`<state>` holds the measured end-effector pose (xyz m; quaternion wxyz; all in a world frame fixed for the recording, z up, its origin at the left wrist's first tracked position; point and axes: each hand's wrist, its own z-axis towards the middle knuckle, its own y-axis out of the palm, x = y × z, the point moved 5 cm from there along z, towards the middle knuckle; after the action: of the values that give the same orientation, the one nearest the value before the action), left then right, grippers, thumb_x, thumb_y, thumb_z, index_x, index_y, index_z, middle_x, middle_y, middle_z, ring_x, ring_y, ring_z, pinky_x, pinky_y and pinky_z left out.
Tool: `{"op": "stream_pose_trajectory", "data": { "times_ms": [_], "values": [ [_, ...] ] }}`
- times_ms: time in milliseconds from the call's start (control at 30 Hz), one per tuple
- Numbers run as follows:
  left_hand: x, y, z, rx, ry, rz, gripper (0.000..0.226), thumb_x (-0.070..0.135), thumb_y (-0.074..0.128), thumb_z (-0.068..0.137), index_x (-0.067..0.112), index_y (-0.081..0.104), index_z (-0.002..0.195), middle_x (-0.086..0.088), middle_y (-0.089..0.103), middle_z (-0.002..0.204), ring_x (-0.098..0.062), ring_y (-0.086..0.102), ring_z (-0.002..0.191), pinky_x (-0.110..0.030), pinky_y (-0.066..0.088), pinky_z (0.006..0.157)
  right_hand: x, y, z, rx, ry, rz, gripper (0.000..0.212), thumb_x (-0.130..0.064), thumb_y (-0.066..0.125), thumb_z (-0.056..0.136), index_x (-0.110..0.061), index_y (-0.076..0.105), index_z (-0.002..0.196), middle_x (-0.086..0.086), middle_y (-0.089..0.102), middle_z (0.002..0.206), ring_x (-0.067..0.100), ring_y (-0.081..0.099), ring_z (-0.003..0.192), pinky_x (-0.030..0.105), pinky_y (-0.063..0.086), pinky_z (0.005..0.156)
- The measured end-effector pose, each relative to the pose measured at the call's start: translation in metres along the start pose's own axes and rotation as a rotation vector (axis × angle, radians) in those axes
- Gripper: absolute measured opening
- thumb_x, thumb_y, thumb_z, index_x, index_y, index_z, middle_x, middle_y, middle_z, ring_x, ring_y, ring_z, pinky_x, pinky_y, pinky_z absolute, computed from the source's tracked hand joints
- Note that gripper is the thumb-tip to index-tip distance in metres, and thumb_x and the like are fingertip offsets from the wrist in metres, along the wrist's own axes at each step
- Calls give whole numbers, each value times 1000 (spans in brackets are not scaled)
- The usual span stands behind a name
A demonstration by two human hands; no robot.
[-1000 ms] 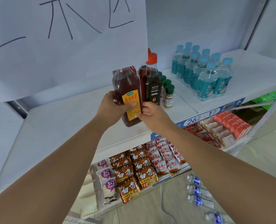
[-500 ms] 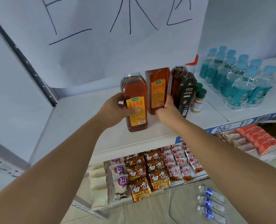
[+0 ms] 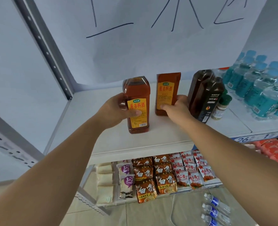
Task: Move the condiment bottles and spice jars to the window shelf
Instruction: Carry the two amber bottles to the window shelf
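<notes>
In the head view, the only one you have, both your arms reach up from the bottom corners of the frame and meet at its centre, each hand on its own amber bottle. Your left hand (image 3: 113,110) is wrapped round the near bottle (image 3: 137,103), thumb lying across the yellow label and the fingers hidden behind it. Your right hand (image 3: 177,106) holds the far bottle (image 3: 166,92) low down, fingertips on the bottom of its label and the palm on its right side. Both bottles have their long axis upright and appear to stand on the white shelf (image 3: 159,141). The near one sits closer to the front edge, and the far one is set back under the hanging paper sheet (image 3: 151,46), which hides its cap. A clear gap of bare shelf separates the two. The relation that matters is on the right. The far bottle is just beside the dark bottles (image 3: 205,95), and the back of your right hand looks pressed close against them, with a green-capped spice jar (image 3: 220,108) and the water bottles (image 3: 262,88) further right. I judge the left hand has free room on every side, while the right must move straight towards you to avoid knocking its neighbours. Snack packets (image 3: 157,176) fill the rack below.
</notes>
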<state>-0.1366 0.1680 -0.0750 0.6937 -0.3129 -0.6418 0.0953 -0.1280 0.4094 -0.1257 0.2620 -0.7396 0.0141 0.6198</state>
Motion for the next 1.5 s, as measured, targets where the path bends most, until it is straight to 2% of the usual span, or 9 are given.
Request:
{"op": "stream_pose_trajectory", "data": {
  "times_ms": [200, 333, 400, 700, 833, 900, 1000, 1267, 1500],
  "values": [
    [-8, -15, -9, 14, -17, -6, 61, 39, 85, 79, 27, 62, 134, 10, 72, 123, -15, 68, 113, -41, 54, 102, -12, 11, 10, -34, 12, 53, 66, -25, 79, 90, -21, 30, 133, -5, 52, 121, 14, 53, 110, 31, 41, 90],
    [-17, -28, -18, 60, -47, -41, 61, 36, 86, 78, 26, 62, 134, 10, 71, 124, -15, 69, 111, -46, 55, 103, -20, 22, 10, -119, -98, 1, 78, -30, 89, 78, -22, 44, 141, -11, 57, 120, 10, 55, 109, 29, 45, 89],
    [-20, -32, -26, 83, -57, -60, 61, 34, 87, 79, 26, 62, 134, 10, 71, 124, -17, 70, 109, -47, 55, 101, -24, 28, 9, -143, -155, -32, 73, -34, 91, 75, -23, 52, 136, -12, 62, 119, 11, 59, 109, 30, 47, 90],
    [-29, -48, -79, 228, -133, -125, 58, 27, 89, 77, 26, 65, 129, 8, 72, 121, -22, 72, 108, -53, 58, 96, -37, 55, -29, -296, -316, -97, 64, -35, 90, 76, -23, 59, 130, -5, 70, 128, 13, 64, 111, 29, 46, 89],
    [-31, -57, -119, 319, -186, -143, 49, 25, 87, 78, 26, 66, 123, 10, 73, 117, -16, 74, 100, -44, 62, 89, -42, 64, -52, -413, -381, -115, 63, -35, 89, 76, -23, 60, 130, -5, 69, 129, 9, 62, 104, 27, 46, 86],
    [-32, -61, -142, 365, -207, -164, 42, 23, 87, 78, 28, 68, 115, 12, 74, 111, -13, 76, 93, -37, 64, 82, -44, 69, -63, -474, -409, -119, 64, -36, 90, 75, -22, 61, 131, -5, 70, 130, 12, 64, 108, 31, 49, 90],
    [-33, -65, -177, 430, -243, -166, 43, 23, 87, 78, 25, 69, 117, 12, 76, 108, -9, 77, 88, -27, 63, 72, -47, 84, -83, -574, -441, -122, 65, -38, 90, 74, -24, 63, 131, -6, 71, 128, 14, 67, 112, 38, 53, 99],
    [-47, -77, -264, 560, -293, -192, 44, 19, 87, 77, 20, 69, 117, 7, 77, 109, -10, 77, 90, -22, 61, 64, -57, 136, -160, -835, -545, -102, 62, -40, 89, 75, -25, 63, 130, -9, 73, 122, 13, 70, 109, 43, 56, 101],
    [-73, -123, -345, 671, -311, -188, 41, 26, 85, 78, 26, 69, 116, 11, 77, 107, -9, 77, 92, -21, 61, 64, -77, 187, -228, -943, -591, -101, 66, -41, 90, 73, -25, 62, 130, -9, 73, 122, 13, 70, 110, 45, 56, 101]
  ]
}}
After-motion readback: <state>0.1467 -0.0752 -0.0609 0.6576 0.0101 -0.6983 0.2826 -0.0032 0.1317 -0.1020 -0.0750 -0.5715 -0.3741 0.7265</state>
